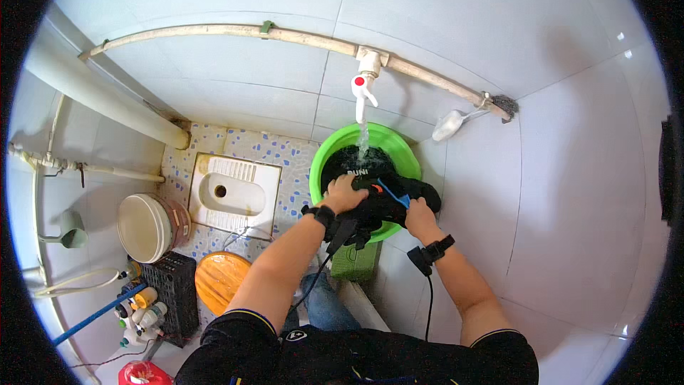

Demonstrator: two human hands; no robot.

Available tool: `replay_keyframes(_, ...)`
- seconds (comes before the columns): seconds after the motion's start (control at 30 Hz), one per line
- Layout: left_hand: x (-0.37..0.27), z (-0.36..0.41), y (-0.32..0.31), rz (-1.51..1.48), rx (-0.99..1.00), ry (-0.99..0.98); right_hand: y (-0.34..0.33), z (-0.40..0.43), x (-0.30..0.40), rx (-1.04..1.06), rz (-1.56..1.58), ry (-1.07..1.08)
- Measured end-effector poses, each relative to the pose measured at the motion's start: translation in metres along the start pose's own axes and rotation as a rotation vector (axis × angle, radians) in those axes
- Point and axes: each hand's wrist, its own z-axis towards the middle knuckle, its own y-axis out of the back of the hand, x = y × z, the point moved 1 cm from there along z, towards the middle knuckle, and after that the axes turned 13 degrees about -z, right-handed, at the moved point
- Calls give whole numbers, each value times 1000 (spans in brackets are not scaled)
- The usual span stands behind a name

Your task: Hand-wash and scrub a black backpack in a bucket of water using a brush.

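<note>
A black fabric item [422, 192], perhaps a bag, lies bunched in a bright green plastic basin [319, 163] and hangs over its right rim. Pale lettering and a small orange patch show on it. My left hand [344, 193] holds the fabric from above, thumb towards the right. In my right hand [420, 219] is a blue handle, likely of a brush [393, 192]; its far end is hard to make out against the fabric. Water runs from a white plastic tap [360, 96] into the basin, onto the fabric.
A squat toilet [235, 192] is set in the floor at left. Beyond it stand a plastic bucket [141, 227], a black crate [173, 289] and several bottles [149, 313]. A round wooden stool [220, 280] is by my left arm. A green block [355, 262] sits below the basin.
</note>
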Motion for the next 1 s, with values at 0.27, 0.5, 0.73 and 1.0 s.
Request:
replay_keyframes(0.27,26,-66,-45,186,93,-94,28,1,-9,19,185,153)
replay_keyframes(0.5,25,-85,-49,208,58,-150,69,74,60,445,1310,-252)
replay_keyframes(0.73,18,-94,-38,160,-8,-177,61,154,76,525,1632,-156)
replay_keyframes(1.0,12,-96,-31,127,-13,-98,67,160,91,315,2113,-579)
